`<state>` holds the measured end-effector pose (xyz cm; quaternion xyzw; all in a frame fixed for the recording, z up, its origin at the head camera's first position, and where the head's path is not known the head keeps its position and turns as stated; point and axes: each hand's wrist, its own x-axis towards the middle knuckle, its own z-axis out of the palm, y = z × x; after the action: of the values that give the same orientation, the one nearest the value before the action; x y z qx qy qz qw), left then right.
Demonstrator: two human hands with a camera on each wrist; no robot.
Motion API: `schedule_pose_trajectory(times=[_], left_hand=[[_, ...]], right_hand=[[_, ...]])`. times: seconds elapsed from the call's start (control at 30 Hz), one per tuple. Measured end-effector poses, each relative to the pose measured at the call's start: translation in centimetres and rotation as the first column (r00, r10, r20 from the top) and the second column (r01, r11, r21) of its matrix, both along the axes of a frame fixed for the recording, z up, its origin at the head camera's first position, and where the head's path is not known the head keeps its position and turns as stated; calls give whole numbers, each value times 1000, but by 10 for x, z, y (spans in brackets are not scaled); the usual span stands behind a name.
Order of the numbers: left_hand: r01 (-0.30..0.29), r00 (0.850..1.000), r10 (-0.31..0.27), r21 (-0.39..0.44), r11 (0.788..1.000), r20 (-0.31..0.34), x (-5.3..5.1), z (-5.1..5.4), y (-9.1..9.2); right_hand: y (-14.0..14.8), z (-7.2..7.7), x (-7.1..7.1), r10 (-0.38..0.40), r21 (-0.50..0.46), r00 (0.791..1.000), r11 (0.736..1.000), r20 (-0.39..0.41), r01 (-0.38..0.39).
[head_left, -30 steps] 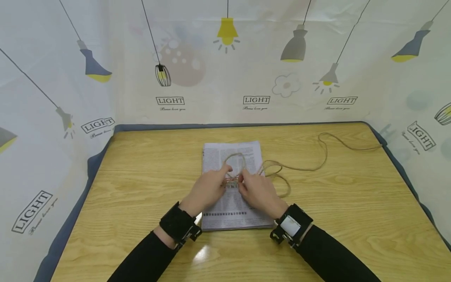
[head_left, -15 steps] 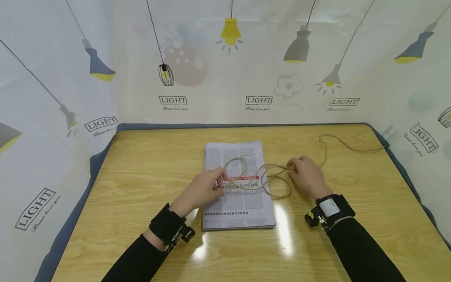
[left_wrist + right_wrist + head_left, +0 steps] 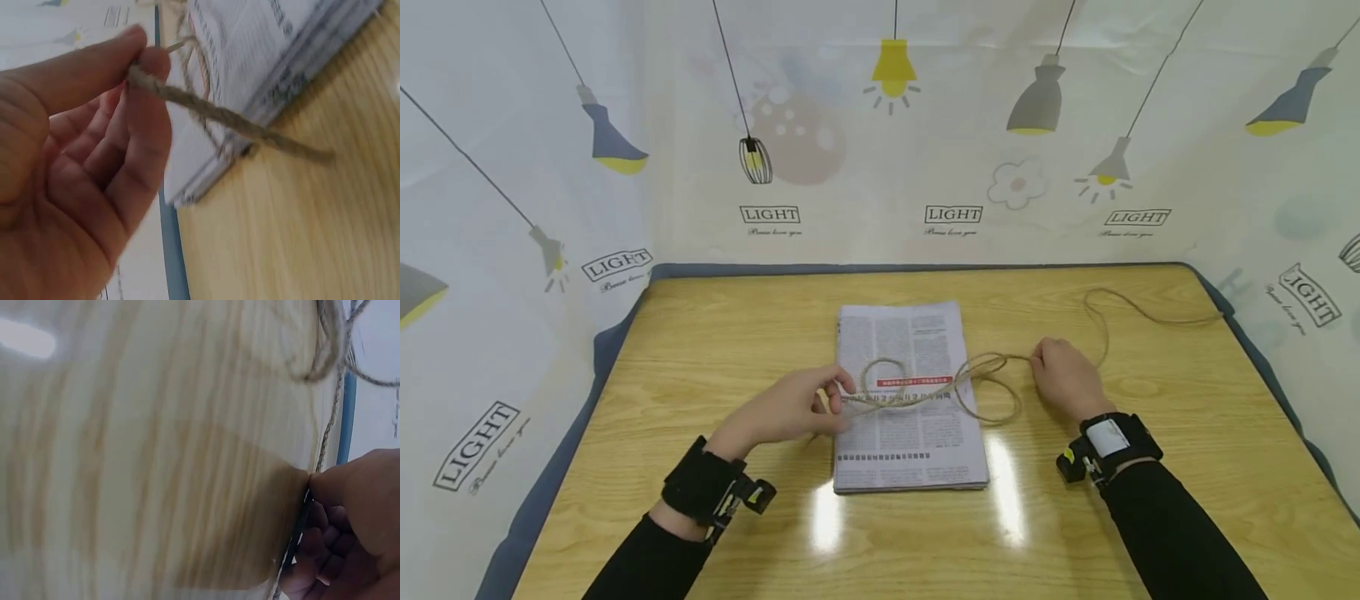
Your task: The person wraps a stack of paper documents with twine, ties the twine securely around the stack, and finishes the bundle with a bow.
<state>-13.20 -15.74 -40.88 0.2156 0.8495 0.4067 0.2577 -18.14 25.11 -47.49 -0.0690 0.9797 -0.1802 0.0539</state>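
A stack of folded newspapers point(image 3: 898, 442) lies in the middle of the table, with brown twine point(image 3: 925, 395) looped across its top. My left hand point(image 3: 786, 407) is at the stack's left edge. In the left wrist view its thumb and forefinger pinch the twine point(image 3: 231, 119), whose short end sticks out past the fingers. To the right of the stack, my right hand point(image 3: 1067, 379) grips the twine close to the table. The right wrist view shows the twine point(image 3: 328, 428) running into that hand's fingertips. Loose loops lie over the stack's right edge.
From my right hand the twine's tail point(image 3: 1138, 310) runs to the table's far right edge. The wooden table point(image 3: 685, 350) is bordered by a dark blue edge and a lamp-printed cloth point(image 3: 880, 167) behind and at the sides.
Both hands were together over the stack. The right hand moved off to the right and took hold of the twine there. The left hand moved left with its twine end, and the small loop shifted left.
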Motion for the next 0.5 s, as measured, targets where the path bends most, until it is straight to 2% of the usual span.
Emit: schedule_pose_trajectory(times=[0.1, 0.17, 0.27, 0.37, 0.5], left_hand=[[13, 996, -12, -10, 1000, 93, 4, 3, -23], [14, 993, -9, -43, 999, 120, 6, 5, -38], [-25, 990, 42, -120, 992, 138, 9, 7, -59], [-61, 983, 94, -209, 976, 155, 14, 8, -76], [-43, 970, 117, -325, 945, 211, 24, 5, -90]], right_hand=[[8, 1, -3, -27, 29, 1000, 999, 6, 27], [15, 2, -5, -47, 38, 999, 998, 4, 46], [24, 5, -9, -78, 30, 997, 997, -4, 78], [29, 10, -12, -107, 21, 994, 994, -21, 108], [31, 18, -17, -104, 16, 993, 994, -56, 105]])
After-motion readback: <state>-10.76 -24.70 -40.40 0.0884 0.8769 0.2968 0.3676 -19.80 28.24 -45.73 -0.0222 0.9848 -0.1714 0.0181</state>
